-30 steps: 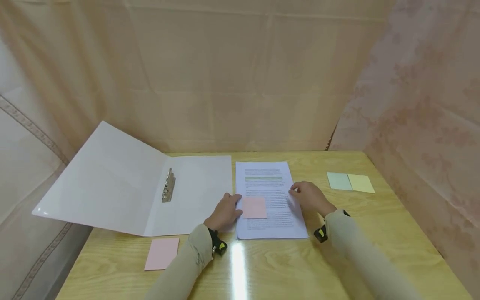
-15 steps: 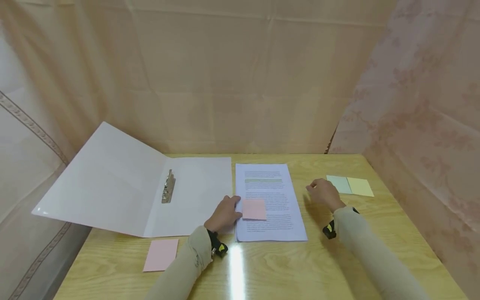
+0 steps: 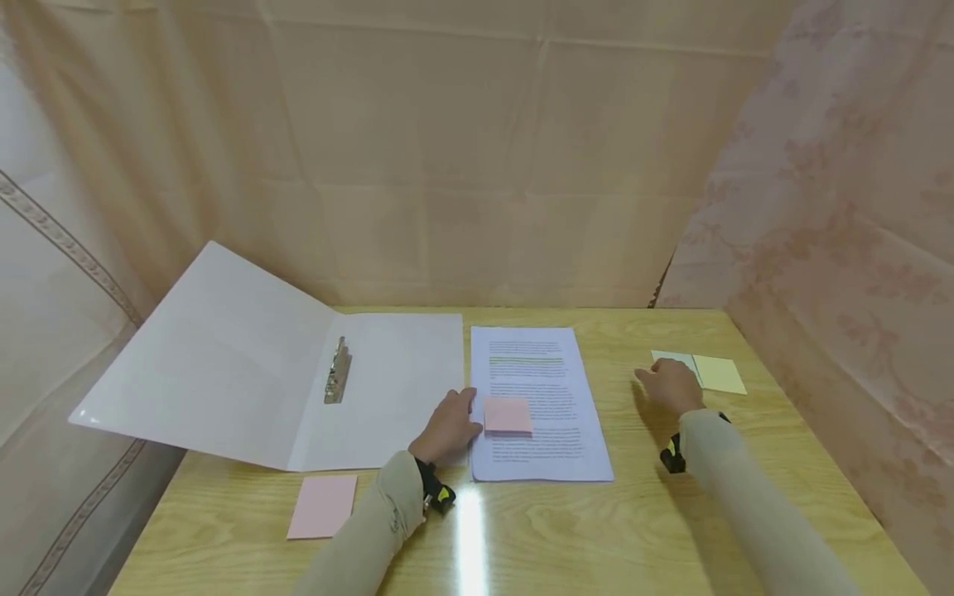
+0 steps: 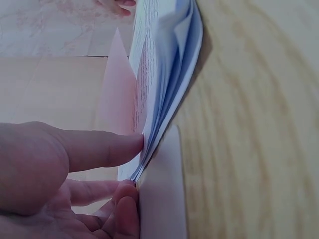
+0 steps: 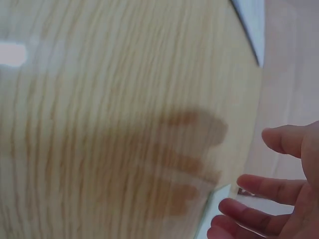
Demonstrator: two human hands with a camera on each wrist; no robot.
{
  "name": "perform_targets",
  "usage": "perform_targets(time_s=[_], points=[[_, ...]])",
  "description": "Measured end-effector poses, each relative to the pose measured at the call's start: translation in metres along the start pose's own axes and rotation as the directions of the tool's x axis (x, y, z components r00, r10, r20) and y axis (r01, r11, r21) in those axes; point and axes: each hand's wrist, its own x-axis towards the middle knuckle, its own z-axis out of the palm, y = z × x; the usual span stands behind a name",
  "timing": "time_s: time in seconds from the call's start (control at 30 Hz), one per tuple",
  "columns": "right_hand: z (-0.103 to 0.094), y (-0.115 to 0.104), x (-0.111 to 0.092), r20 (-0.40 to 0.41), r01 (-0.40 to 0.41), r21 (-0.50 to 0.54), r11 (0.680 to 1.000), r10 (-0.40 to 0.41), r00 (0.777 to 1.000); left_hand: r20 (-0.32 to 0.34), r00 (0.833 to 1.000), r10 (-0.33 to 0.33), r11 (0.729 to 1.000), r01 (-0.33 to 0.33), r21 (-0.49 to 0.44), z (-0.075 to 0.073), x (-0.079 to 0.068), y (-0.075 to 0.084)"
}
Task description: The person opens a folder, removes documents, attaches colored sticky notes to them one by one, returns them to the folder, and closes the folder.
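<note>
A stack of printed sheets [image 3: 547,457] lies on the table, a pink sticky note [image 3: 508,415] stuck near its left side. My left hand [image 3: 445,426] pinches the stack's left edge; in the left wrist view the thumb [image 4: 109,149] lies on top with fingertips at the edge. There the note [image 4: 118,84] stands up from the page. Over the wood to the right, my right hand [image 3: 673,386] holds nothing, its fingers spread and loosely bent in the right wrist view. It partly covers a light green sticky pad [image 3: 667,354] in the head view.
A white folder [image 3: 398,372] with a metal clip [image 3: 339,372] lies spread at the left, its cover raised. In front of it is a pink sticky pad [image 3: 323,507]. A yellow pad [image 3: 719,375] adjoins the green one. Curtains [image 3: 462,165] hang behind the table.
My right hand has left the right side of the sheets and moved right, to the green pad. My left hand stays at the stack's left edge.
</note>
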Motion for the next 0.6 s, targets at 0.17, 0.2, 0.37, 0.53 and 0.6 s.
perform_targets(time_s=[0.17, 0.2, 0.37, 0.53, 0.6], points=[[-0.001, 0.006, 0.0, -0.007, -0.051, -0.034, 0.998, 0.051, 0.999, 0.001, 1.0, -0.007, 1.0, 0.007, 0.02, 0.001, 0.0, 0.0], [-0.001, 0.007, 0.001, -0.006, -0.054, -0.046, 0.997, 0.054, 0.999, 0.003, 1.0, -0.006, 1.0, 0.006, 0.026, 0.001, 0.001, -0.001], [0.002, 0.014, 0.002, -0.007, -0.026, -0.062, 0.998, 0.026, 1.0, 0.016, 1.0, -0.011, 0.999, 0.011, 0.046, 0.002, 0.001, -0.001], [0.004, 0.015, 0.002, -0.031, -0.014, -0.061, 0.998, 0.013, 0.999, 0.018, 1.0, 0.007, 0.998, -0.008, 0.057, 0.001, 0.002, -0.002], [0.003, 0.015, 0.003, -0.035, -0.006, -0.056, 0.998, 0.005, 0.999, 0.013, 1.0, 0.021, 0.998, -0.021, 0.063, 0.001, 0.002, -0.002]])
